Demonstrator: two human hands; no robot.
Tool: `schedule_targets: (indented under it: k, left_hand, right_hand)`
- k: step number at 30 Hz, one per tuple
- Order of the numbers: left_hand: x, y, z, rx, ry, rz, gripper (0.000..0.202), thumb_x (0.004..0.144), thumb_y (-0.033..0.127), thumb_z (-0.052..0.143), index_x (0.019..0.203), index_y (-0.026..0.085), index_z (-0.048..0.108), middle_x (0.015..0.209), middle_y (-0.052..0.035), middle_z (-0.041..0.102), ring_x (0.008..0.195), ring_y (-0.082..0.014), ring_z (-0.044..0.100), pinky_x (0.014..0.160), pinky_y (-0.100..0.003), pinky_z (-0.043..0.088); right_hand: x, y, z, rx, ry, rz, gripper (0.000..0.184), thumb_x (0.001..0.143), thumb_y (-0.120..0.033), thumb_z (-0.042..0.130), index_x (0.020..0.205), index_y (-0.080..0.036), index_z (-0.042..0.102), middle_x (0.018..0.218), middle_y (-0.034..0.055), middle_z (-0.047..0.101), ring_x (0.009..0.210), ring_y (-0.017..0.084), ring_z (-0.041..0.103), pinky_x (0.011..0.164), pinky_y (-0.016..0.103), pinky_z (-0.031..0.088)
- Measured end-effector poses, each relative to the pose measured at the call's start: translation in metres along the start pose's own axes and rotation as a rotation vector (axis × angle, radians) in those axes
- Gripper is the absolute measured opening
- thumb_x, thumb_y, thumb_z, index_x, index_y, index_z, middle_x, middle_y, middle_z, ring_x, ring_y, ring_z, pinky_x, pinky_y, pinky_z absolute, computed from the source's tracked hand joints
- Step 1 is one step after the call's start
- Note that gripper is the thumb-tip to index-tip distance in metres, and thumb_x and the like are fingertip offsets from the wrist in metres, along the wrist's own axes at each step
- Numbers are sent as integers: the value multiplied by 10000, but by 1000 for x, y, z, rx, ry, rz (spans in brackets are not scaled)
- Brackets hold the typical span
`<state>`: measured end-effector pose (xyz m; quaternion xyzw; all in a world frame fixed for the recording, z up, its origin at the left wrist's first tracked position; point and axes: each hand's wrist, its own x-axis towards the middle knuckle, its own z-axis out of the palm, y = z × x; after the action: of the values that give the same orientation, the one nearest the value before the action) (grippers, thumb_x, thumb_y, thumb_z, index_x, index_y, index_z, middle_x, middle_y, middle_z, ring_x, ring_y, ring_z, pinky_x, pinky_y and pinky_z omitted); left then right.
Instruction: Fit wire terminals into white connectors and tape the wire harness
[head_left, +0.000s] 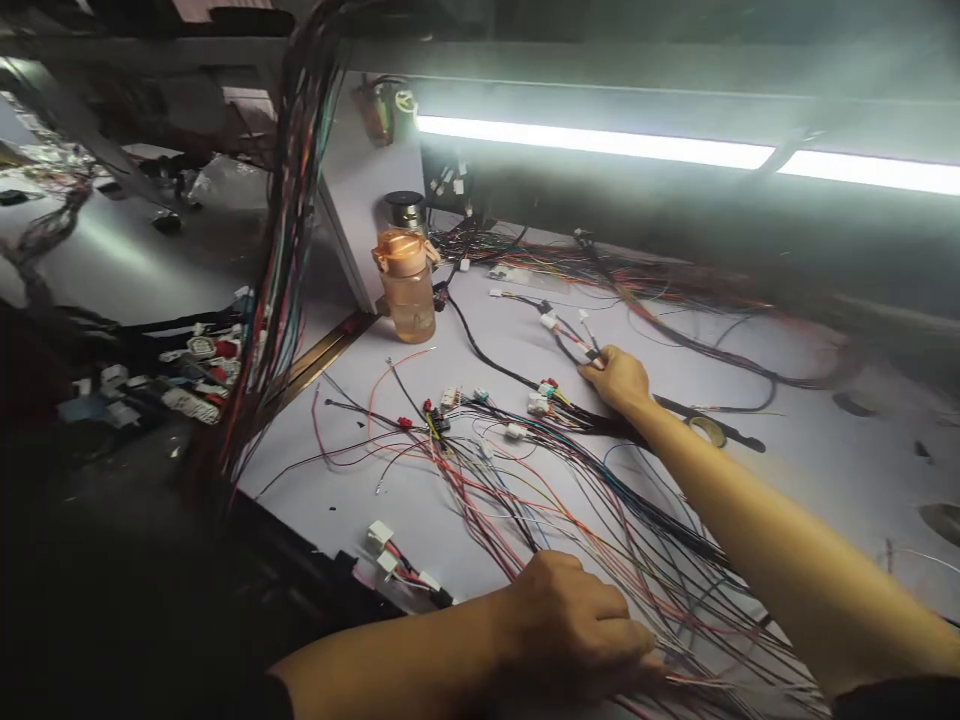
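My right hand (619, 380) reaches out over the white table and pinches a short black cable branch (571, 347) with white connectors (550, 321) at its end. Close to the table's front, my left hand (574, 625) is closed over a bundle of thin wires; its fingertips are hidden beneath it, and pale wires come out at its right. The loose wire harness (517, 500) fans out between both hands, mostly red, black and dark strands. White connectors (538, 403) and a red connector (405, 423) sit at the wire ends.
A peach-lidded water bottle (409, 290) stands at the back left, a dark-lidded container (406, 208) behind it. A tape roll (707, 432) lies beyond my right forearm. A thick wire bundle (300, 180) hangs at left. More wires (660, 285) run along the back below a lamp (600, 140).
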<state>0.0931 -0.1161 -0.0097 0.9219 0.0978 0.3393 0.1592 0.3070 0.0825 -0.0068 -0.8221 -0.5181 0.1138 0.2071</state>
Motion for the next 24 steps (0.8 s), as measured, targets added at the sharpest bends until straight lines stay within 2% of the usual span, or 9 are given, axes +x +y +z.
schedule_targets:
  k: [2, 5, 9, 12, 15, 18, 21, 24]
  left_hand:
    - [-1, 0, 2, -5, -50, -13, 299, 924, 398, 459, 744, 192, 578, 557, 38, 539, 505, -86, 515, 443, -269, 251]
    - [-1, -1, 2, -8, -102, -34, 320, 928, 410, 456, 724, 192, 573, 570, 37, 547, 514, -81, 517, 440, -266, 244]
    - [1, 1, -1, 7, -73, -2, 354, 934, 399, 444, 680, 190, 574, 551, 38, 533, 477, -76, 475, 433, -263, 245]
    - [1, 1, -1, 7, -52, 32, 369, 929, 412, 457, 665, 188, 582, 552, 37, 531, 460, -76, 455, 432, -265, 261]
    - [-1, -1, 3, 0, -34, 55, 359, 925, 408, 462, 674, 187, 594, 546, 40, 522, 460, -79, 457, 434, -260, 268]
    - [-4, -3, 7, 10, -87, 75, 352, 933, 401, 444, 701, 191, 604, 554, 38, 524, 469, -77, 466, 443, -252, 267]
    - [-5, -4, 8, 38, -142, 90, 380, 942, 413, 417, 695, 191, 600, 587, 23, 543, 488, -84, 464, 447, -252, 268]
    - [-6, -4, 8, 58, -168, 97, 400, 948, 418, 398, 687, 189, 597, 614, 17, 560, 504, -89, 470, 454, -236, 277]
  right_hand:
    - [2, 4, 0, 38, -3, 18, 176, 707, -340, 674, 772, -203, 585, 679, 14, 573, 651, 171, 504, 571, 274, 317]
    - [4, 10, 2, 222, 21, 84, 229, 673, -348, 715, 687, -208, 534, 596, -24, 527, 559, 133, 447, 544, 268, 323]
    - [3, 15, 5, 394, 100, 115, 269, 655, -342, 723, 668, -204, 493, 566, -52, 481, 516, 98, 382, 521, 250, 331]
    - [4, 17, 7, 283, 57, 44, 233, 702, -369, 681, 756, -184, 549, 640, -23, 555, 549, 107, 439, 547, 250, 362]
    - [5, 15, 8, 137, -18, -28, 242, 723, -349, 657, 875, -165, 619, 771, 35, 642, 664, 151, 537, 622, 272, 400]
    - [2, 10, 4, 86, -64, -89, 367, 704, -324, 679, 1042, -183, 649, 944, 65, 686, 832, 199, 597, 748, 305, 423]
    - [-10, 4, -9, 24, -64, -143, 481, 740, -360, 664, 1192, -206, 611, 1125, 96, 666, 999, 259, 592, 893, 388, 387]
    - [-37, 3, -32, -70, 4, -264, 465, 821, -388, 586, 1249, -206, 583, 1242, 118, 621, 1097, 295, 556, 960, 440, 329]
